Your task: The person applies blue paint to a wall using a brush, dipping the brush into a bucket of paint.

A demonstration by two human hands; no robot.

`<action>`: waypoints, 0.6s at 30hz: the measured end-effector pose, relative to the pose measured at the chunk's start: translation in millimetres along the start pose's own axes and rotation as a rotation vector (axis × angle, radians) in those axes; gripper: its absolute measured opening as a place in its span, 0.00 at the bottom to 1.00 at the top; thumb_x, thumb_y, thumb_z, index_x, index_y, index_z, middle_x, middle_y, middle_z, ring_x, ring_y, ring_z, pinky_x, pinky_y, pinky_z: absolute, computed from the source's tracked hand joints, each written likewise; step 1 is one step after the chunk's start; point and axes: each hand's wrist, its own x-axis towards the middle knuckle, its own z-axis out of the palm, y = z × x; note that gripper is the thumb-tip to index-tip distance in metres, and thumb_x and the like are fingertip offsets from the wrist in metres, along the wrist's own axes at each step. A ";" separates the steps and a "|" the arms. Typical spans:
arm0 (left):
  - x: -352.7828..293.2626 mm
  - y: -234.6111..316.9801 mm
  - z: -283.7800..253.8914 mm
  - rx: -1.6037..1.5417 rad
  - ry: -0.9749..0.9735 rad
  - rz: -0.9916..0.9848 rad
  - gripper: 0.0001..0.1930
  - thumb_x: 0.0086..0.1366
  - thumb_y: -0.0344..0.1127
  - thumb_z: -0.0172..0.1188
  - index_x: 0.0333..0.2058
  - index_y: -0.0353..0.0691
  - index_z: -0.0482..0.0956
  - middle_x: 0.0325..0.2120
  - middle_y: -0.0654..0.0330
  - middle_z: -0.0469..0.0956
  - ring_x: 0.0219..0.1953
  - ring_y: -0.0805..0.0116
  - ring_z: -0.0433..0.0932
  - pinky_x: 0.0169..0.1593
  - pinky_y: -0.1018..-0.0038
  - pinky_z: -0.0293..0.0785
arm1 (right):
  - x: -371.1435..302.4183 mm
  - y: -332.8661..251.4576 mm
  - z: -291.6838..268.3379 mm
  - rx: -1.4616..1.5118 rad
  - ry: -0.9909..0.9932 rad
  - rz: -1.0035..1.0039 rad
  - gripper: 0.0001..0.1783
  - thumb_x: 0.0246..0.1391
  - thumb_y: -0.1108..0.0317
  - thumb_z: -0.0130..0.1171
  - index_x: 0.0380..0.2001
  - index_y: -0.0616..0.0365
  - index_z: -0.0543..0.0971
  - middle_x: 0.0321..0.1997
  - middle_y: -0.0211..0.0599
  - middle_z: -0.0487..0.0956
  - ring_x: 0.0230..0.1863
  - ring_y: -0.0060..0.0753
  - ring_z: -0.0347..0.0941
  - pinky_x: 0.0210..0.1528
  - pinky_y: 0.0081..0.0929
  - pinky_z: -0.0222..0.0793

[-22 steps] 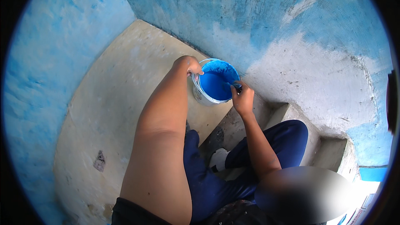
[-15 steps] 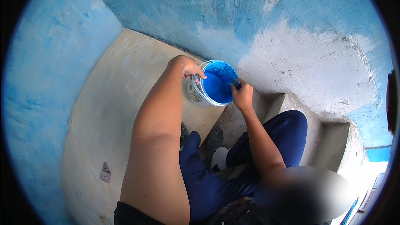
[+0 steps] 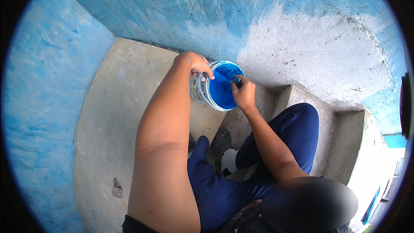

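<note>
A round bucket point(image 3: 199, 91) with a whitish rim is tilted with its mouth toward me, and blue paint point(image 3: 221, 91) fills its inside. My left hand point(image 3: 199, 66) is closed on the bucket's left edge, thumb over the rim and fingers against the outer wall. At the opposite side of the mouth, my right hand point(image 3: 245, 93) pinches a dark handle point(image 3: 236, 80) at the opening. The lower part of that tool is hidden, so its kind does not show.
The bucket is over a pale landing point(image 3: 125, 103) in a corner. Behind rises a wall point(image 3: 172, 8) with patchy blue paint and a bare grey area point(image 3: 302, 51). Concrete steps point(image 3: 343, 146) lie at the right, beside my bent knee point(image 3: 297, 125) in dark blue trousers.
My right hand has moved a little left and up, farther over the bucket's mouth, with the dark handle. My left hand keeps its hold on the rim. The view has shifted slightly.
</note>
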 end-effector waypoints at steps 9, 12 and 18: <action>6.7 -3.0 1.8 0.043 0.077 -0.050 0.16 0.59 0.52 0.68 0.24 0.48 0.80 0.18 0.66 0.79 0.21 0.73 0.67 0.26 0.72 0.61 | 15.8 -23.4 -20.7 0.130 0.197 -0.182 0.09 0.56 0.75 0.65 0.40 0.66 0.82 0.36 0.51 0.83 0.37 0.43 0.84 0.42 0.33 0.80; 0.4 6.4 2.1 0.035 0.119 -0.038 0.19 0.60 0.53 0.65 0.20 0.45 0.81 0.19 0.65 0.79 0.22 0.72 0.67 0.27 0.70 0.62 | 17.4 -20.9 -26.6 0.099 0.201 -0.264 0.08 0.57 0.77 0.64 0.41 0.66 0.82 0.38 0.49 0.81 0.38 0.43 0.84 0.42 0.31 0.81; -14.1 29.8 1.6 0.035 0.176 0.016 0.18 0.62 0.52 0.61 0.23 0.46 0.85 0.19 0.64 0.74 0.19 0.71 0.66 0.27 0.68 0.63 | 15.4 4.4 -11.7 -0.064 0.249 -0.277 0.10 0.58 0.75 0.64 0.44 0.60 0.83 0.37 0.43 0.80 0.34 0.40 0.81 0.37 0.32 0.77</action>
